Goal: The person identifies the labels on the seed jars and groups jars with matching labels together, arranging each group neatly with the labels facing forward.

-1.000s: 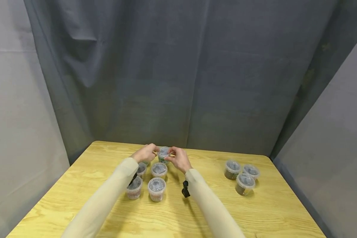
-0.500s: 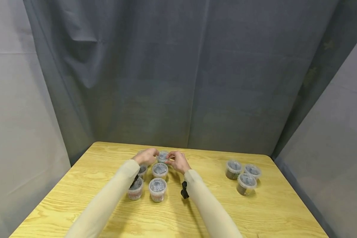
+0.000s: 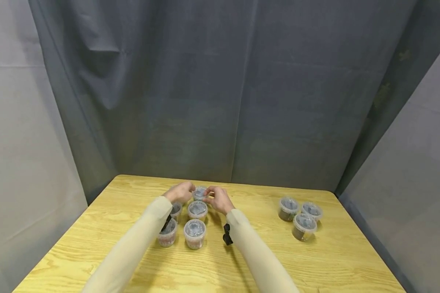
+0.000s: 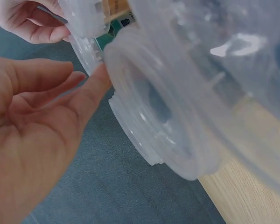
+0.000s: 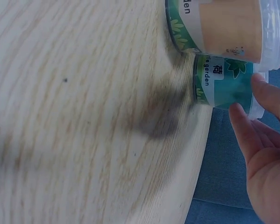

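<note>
Both hands meet at the far little tub (image 3: 200,193). Left hand (image 3: 179,192) touches its rim with bent fingertips from 9 o'clock; right hand (image 3: 218,199) holds its side from 3 o'clock. This tub sits on the desk (image 3: 242,260), at 12 o'clock of four more tubs (image 3: 195,233). Three other tubs (image 3: 300,221) stand well apart at 3 o'clock.

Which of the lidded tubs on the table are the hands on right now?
The rearmost tub of the left cluster: left hand and right hand touch its sides. The three tubs at the right sit untouched.
</note>
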### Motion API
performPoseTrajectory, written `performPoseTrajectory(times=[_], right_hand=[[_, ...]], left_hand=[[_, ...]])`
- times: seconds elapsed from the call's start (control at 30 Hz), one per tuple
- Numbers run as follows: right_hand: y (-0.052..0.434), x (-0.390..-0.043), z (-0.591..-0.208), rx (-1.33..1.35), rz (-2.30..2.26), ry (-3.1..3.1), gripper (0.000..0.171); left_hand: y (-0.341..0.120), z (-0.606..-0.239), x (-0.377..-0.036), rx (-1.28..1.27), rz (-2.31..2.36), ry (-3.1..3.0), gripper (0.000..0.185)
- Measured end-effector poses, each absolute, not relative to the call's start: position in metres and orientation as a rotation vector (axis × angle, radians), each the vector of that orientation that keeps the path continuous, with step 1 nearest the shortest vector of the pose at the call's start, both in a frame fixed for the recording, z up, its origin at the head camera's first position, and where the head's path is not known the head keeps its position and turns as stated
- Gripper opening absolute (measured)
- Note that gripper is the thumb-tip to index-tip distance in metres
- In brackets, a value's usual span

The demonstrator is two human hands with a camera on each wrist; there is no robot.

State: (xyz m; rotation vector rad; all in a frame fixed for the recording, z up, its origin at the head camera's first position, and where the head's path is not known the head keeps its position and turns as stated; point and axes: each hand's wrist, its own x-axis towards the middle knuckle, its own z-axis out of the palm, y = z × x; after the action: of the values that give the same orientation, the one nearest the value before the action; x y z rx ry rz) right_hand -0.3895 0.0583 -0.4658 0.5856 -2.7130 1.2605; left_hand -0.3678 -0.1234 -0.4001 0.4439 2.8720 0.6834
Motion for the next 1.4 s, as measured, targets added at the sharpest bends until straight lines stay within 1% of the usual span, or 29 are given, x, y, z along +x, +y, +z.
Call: performPoseTrajectory(times=[0.13, 0.37, 0.43, 0.57, 0.7, 1.0, 1.27, 1.4], right_hand=[[0.059, -0.389, -0.465, 0.579, 1.251, -2.719, 0.01], [0.064, -0.385, -0.46, 0.657, 1.198, -2.705, 0.02], [0.068, -0.383, -0.457, 0.667, 1.188, -2.699, 0.022], [0.08, -0.378, -0.452, 0.681, 1.2, -2.714, 0.025], [0.096, -0.372, -0.452, 0.693, 1.162, -2.722, 0.024], [0.125, -0.353, -0.453, 0.55, 1.161, -2.726, 0.022], [0.149, -0.338, -0.458, 0.522, 1.012, -2.706, 0.022], [0.164, -0.33, -0.454, 0.443, 0.996, -2.711, 0.023]], left_hand=[[-0.123, -0.399, -0.367, 0.451, 0.678, 2.868, 0.045], [-0.122, -0.39, -0.363, 0.447, 0.697, 2.88, 0.044], [-0.12, -0.387, -0.363, 0.451, 0.688, 2.888, 0.04], [-0.113, -0.382, -0.361, 0.444, 0.621, 2.931, 0.038], [-0.101, -0.384, -0.36, 0.493, 0.616, 2.966, 0.039], [-0.069, -0.389, -0.357, 0.645, 0.636, 2.963, 0.035], [-0.04, -0.39, -0.349, 0.725, 0.667, 2.935, 0.039], [-0.022, -0.392, -0.348, 0.795, 0.665, 2.939, 0.037]])
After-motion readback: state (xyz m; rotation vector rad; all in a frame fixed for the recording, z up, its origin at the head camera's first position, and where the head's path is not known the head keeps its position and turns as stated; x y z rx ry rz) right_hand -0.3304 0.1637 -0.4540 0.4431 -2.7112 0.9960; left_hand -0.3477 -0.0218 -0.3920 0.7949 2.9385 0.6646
